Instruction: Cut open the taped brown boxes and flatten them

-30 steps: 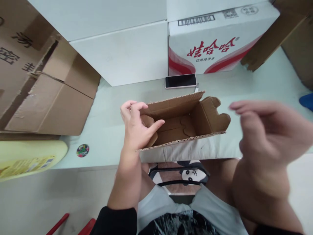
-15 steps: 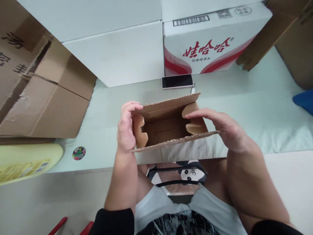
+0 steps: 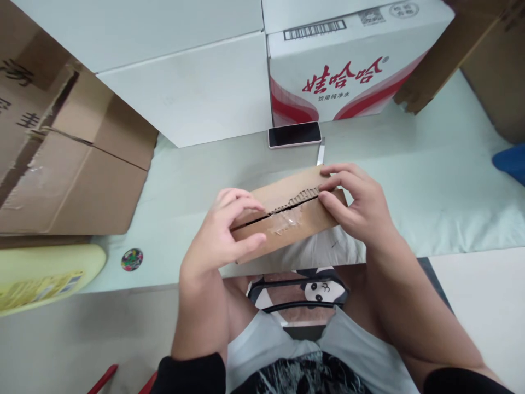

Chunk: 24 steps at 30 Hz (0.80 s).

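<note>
A small brown cardboard box stands at the near edge of the pale green table, its two long top flaps folded down and nearly meeting along a jagged seam with a scrap of old clear tape. My left hand grips the box's left end, fingers over the top flaps and thumb on the near side. On the right end, my right hand presses its fingertips onto the flaps by the seam.
A phone lies screen-up behind the box, with a thin white strip beside it. A white carton, a red-printed carton and brown cartons ring the table. A round sticker and a yellow pad sit left.
The box was open with its end flaps being tucked in. Both hands have since folded the long top flaps down, so the top is now closed.
</note>
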### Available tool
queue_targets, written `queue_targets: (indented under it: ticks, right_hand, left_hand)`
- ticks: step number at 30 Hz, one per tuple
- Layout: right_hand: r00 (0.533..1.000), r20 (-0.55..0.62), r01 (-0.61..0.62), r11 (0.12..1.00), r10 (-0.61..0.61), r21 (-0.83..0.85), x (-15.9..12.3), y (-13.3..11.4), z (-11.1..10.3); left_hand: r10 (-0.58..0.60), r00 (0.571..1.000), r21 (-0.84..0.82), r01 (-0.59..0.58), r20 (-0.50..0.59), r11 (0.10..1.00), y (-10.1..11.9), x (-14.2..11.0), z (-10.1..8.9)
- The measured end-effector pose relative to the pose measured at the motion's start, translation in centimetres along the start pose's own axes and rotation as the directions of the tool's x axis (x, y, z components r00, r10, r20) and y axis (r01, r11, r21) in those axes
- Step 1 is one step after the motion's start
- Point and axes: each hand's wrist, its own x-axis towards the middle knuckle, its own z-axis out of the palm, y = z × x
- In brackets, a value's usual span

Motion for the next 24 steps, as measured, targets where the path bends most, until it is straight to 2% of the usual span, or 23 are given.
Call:
queue_targets:
  ticks: [5,13,18,24]
  right_hand:
    - [1.0,-0.009,-0.017,0.999,0.017,-0.034,0.1,-0.4,0.0]
    - [0.998,0.029,-0.056,0.998,0.057,-0.022,0.2,-0.4,0.0]
    - [0.997,-0.025,-0.075,0.996,0.076,0.045,0.1,-0.2,0.0]
    - [0.988,-0.023,-0.149,0.98,0.153,0.128,-0.4,0.2,-0.1]
  left_hand:
    - [-0.154,0.973,0.257,0.106,0.171,0.961,2.0,0.0,0.0]
    - [-0.285,0.921,0.416,0.157,0.265,0.896,4.1,-0.4,0.3]
    - [-0.239,0.942,0.325,0.156,0.234,0.933,3.1,-0.1,-0.1]
    - [-0.216,0.971,0.11,0.205,0.102,0.973,0.4,-0.5,-1.6]
